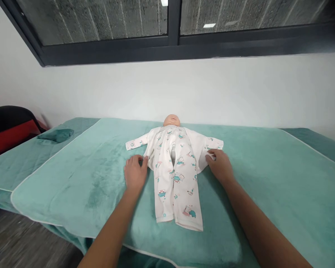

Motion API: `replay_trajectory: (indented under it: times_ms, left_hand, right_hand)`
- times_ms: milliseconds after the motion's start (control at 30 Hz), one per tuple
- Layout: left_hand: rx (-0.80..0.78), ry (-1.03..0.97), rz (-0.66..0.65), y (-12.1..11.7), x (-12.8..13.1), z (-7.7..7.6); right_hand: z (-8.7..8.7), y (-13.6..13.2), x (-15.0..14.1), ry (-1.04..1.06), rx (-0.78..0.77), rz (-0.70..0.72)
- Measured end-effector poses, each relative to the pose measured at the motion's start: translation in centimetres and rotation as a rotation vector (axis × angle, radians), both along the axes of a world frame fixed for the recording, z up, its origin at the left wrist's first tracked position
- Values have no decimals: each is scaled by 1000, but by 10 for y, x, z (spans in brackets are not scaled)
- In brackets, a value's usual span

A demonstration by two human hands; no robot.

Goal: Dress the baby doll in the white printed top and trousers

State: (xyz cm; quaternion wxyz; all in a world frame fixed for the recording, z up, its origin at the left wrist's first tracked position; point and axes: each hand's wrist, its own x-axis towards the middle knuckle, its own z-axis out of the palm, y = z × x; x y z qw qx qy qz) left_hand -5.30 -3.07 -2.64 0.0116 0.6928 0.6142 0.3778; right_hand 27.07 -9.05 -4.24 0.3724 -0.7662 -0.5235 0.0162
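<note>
A baby doll [172, 120] lies on its back on a teal towel [80, 175], dressed in a white printed sleepsuit [176, 175] whose front hangs open at the sides. My left hand [135, 172] rests on the towel at the suit's left edge, fingers curled against the fabric. My right hand [219, 164] pinches the suit's right flap just below the sleeve. The doll's arms are spread out to both sides and the legs point toward me.
The towel covers a padded table [5, 167] set against a white wall under a dark window. A folded teal cloth [56, 135] lies at the far left. A black and red bag [8, 128] sits beyond the table's left end.
</note>
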Motion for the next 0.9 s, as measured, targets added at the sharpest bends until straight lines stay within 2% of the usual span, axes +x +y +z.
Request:
replay_trajectory:
  times_ms: [67,133,200,267,333,433,467,500,567,633,700,800,900]
  left_hand:
    - [-67,15,61,11,3,2]
    - [-136,66,109,20,6,5]
    - [-185,132,149,24,9,7]
    - [-213,177,159,25,11,7]
    - [-226,191,139,24,11,6]
    - [-205,182,111,23,9,4]
    - [-189,172,106,22,8,3]
    - [-176,155,106,22,8,2]
    - [-169,101,127,22,7,1]
    - [-187,31,162,21,7,1]
    - [-199,-30,186,21,6,2]
    - [-195,-75,190,20,6,3]
    - [-191,-106,185,19,6,2]
  right_hand:
    - [-2,7,11,-139,-66,-117]
    - [-1,10,18,-165,-176,-146]
    - [4,13,21,-87,-271,-122]
    - [13,16,19,70,-297,-75]
    - [29,19,12,334,-168,-1]
    - [60,24,-13,788,144,183]
    - [71,24,-24,861,196,253]
    - [83,24,-34,871,205,321]
    - [104,22,-53,732,124,480]
    - [122,20,-65,511,-67,669]
    - [134,21,-70,336,-235,788]
    - [141,37,-73,325,-291,808]
    - [133,72,-83,344,-149,677]
